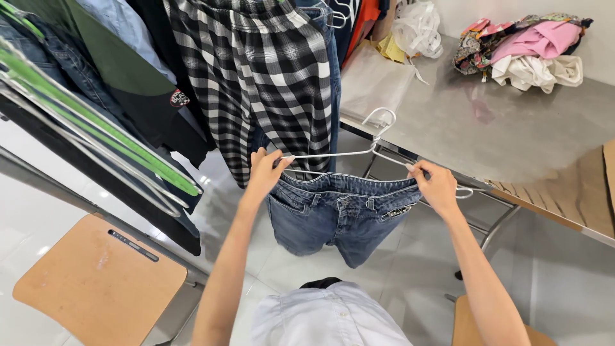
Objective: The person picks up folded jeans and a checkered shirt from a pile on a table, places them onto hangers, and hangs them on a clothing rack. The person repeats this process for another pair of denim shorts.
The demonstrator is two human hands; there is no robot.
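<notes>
A pair of blue jeans (336, 214) hangs by its waistband from a white wire hanger (378, 138) held out in front of me. My left hand (266, 172) grips the left end of the hanger and the waistband corner. My right hand (435, 186) grips the right end together with the other waistband corner. The jeans' legs are folded up short and hang free above the white floor.
A rack of hung clothes, with a black-and-white plaid garment (275, 77), stands behind the jeans. A steel table (487, 122) at right carries a pile of clothes (525, 51) and plastic bags (416, 29). A wooden stool (96, 282) sits lower left.
</notes>
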